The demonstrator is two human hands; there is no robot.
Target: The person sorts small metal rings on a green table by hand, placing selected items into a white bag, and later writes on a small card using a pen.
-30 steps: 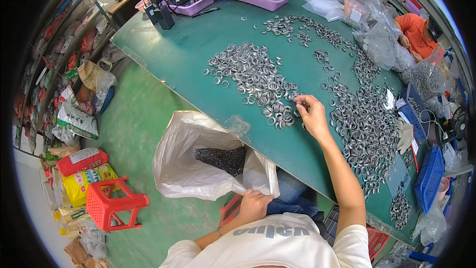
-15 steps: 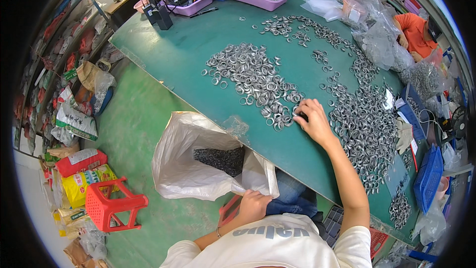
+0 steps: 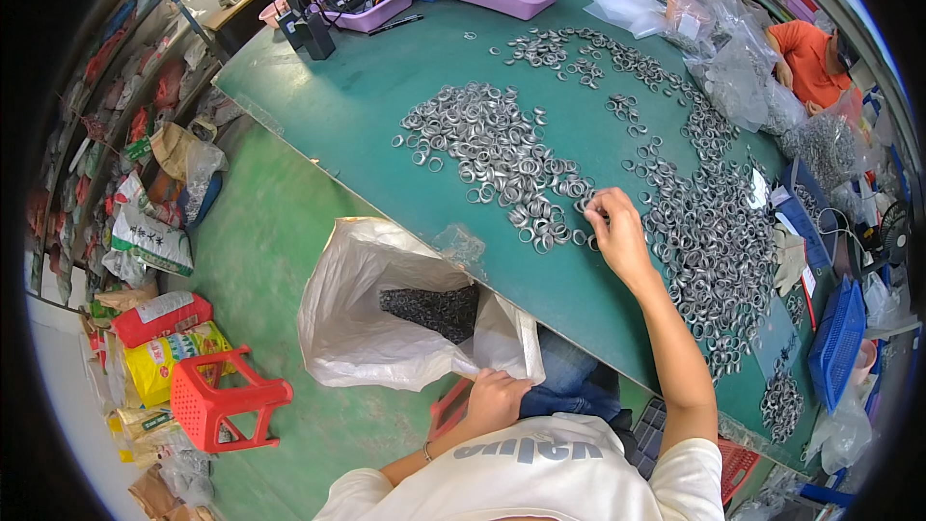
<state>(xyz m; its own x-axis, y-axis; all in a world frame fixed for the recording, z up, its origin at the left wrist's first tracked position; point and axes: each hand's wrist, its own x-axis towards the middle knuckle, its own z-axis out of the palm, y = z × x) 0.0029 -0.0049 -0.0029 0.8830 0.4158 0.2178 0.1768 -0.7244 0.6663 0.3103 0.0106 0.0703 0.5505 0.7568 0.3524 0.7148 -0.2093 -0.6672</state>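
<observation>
My left hand (image 3: 497, 399) is closed on the rim of a large white woven sack (image 3: 338, 333). The sack's mouth gapes beside the table edge, and a heap of small dark pieces (image 3: 434, 313) lies inside. Over the table my right hand (image 3: 617, 232) has its fingers bent together at the right edge of a pile of grey metal rings (image 3: 482, 140). Whatever is between those fingertips, if anything, is hidden. To the right of this hand spreads a larger mass of similar rings (image 3: 709, 251), curving toward the far side.
The green table (image 3: 338, 106) ends in a slanting edge beside the sack. Purple trays (image 3: 516, 6) stand at the far side, and a blue basket (image 3: 834, 347) at the right. A co-worker in an orange shirt (image 3: 815, 63) sits far right. A red stool (image 3: 227, 396) stands on the floor left.
My right hand has shifted slightly right, and its fingers have drawn closer together. My left hand keeps its hold on the sack. The co-worker's arm has moved a little.
</observation>
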